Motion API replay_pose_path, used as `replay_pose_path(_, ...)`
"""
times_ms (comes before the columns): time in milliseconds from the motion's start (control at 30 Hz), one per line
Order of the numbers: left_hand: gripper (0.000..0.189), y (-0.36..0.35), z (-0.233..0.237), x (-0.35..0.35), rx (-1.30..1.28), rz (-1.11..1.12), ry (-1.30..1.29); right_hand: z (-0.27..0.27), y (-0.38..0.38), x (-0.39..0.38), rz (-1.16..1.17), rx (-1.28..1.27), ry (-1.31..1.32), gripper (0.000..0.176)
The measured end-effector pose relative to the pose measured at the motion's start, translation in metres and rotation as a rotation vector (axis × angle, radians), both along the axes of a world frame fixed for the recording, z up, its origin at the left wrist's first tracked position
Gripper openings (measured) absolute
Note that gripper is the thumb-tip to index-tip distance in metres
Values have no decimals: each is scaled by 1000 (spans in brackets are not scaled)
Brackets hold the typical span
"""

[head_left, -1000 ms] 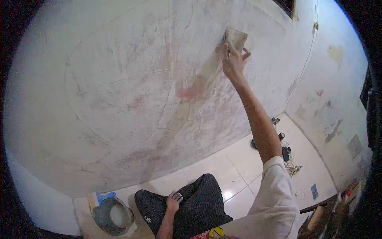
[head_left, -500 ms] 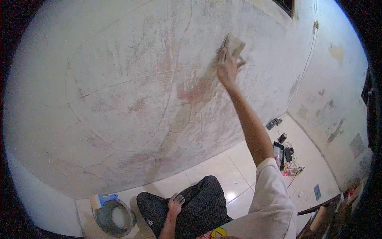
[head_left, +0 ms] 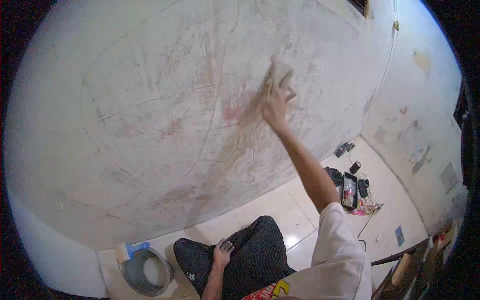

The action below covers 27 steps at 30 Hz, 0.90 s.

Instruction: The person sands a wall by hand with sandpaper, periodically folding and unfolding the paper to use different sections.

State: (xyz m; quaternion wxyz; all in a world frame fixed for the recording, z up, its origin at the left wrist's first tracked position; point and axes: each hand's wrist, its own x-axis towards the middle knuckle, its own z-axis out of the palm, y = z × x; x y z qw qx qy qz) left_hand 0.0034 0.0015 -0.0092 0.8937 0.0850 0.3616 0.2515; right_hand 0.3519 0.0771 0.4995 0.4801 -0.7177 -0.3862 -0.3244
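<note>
Against the stained, cracked wall (head_left: 165,100), my right hand (head_left: 275,105) is raised with its fingers around a pale, flat block (head_left: 282,72), slightly blurred by motion. The block lies at the wall surface, and a shadow of the arm falls below it. My left hand (head_left: 222,251) rests on the dark patterned cloth over my legs (head_left: 250,255), fingers spread and holding nothing. To its left on the floor stands a grey bucket (head_left: 137,275) with pale contents, and a brush with a blue handle (head_left: 136,248) lies across its rim.
On the tiled floor (head_left: 270,207) at the right lie a black tray (head_left: 349,190), cables, a dark cylinder (head_left: 355,167) and a blue piece (head_left: 399,235). A second wall (head_left: 405,115) meets the first at the right. Shelf-like items stand at the lower right.
My right hand and the block have moved down and slightly left along the wall. My left hand stays on my leg. The view has shifted slightly.
</note>
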Motion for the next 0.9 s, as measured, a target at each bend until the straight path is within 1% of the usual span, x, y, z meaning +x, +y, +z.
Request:
replay_pose_path(67,41,-2,-14,-2,84,-11,-76,39,4,28,-40,63,-20,56)
replay_pose_path(100,41,1,-15,-1,82,-14,-74,62,1,29,-69,98,-26,55)
replay_pose_path(133,40,2,-14,-1,47,-15,-93,73,-3,27,-72,93,-21,55)
replay_pose_path(200,40,1,-15,-3,11,-18,-110,88,-10,21,-76,-59,278,59)
replay_pose_path(233,40,-1,-15,-3,41,-12,-106,78,-9,20,-78,-62,279,59)
replay_pose_path(300,39,-1,-14,-2,75,-7,-106,40,-1,8,-14,-1,152,53)
replay_pose_path(367,39,1,-11,1,52,-29,-30,5,2,-26,-14,-41,179,53)
replay_pose_path(467,38,1,-16,1,68,-18,-10,-9,7,-13,26,-6,120,54)
replay_pose_path(533,39,1,-7,-3,58,-17,-12,12,19,34,-50,36,-48,56)
replay_pose_path(600,39,-2,-5,-2,37,-15,-14,70,11,35,-129,169,82,57)
replay_pose_path(633,40,-1,-11,-1,70,-15,-58,87,0,24,-130,166,85,57)
replay_pose_path(667,40,-2,-16,-3,103,-17,-98,100,-11,13,-102,99,236,57)
replay_pose_path(700,40,-2,-18,-7,98,-21,-90,103,-19,6,-74,31,388,57)
replay_pose_path(733,40,0,-18,-5,53,-25,-112,91,-19,6,-154,-100,329,57)
replay_pose_path(767,41,2,-15,-2,13,-29,-137,68,-14,6,-154,-99,327,57)
replay_pose_path(800,40,2,-10,0,25,-44,-57,38,-6,7,-77,-51,215,59)
replay_pose_path(833,40,1,-10,3,30,-45,-62,28,-2,2,-1,-3,100,60)
replay_pose_path(867,41,0,-12,3,23,-44,-25,27,0,6,21,63,45,59)
replay_pose_path(900,41,2,-13,0,20,-41,16,33,2,15,21,74,45,59)
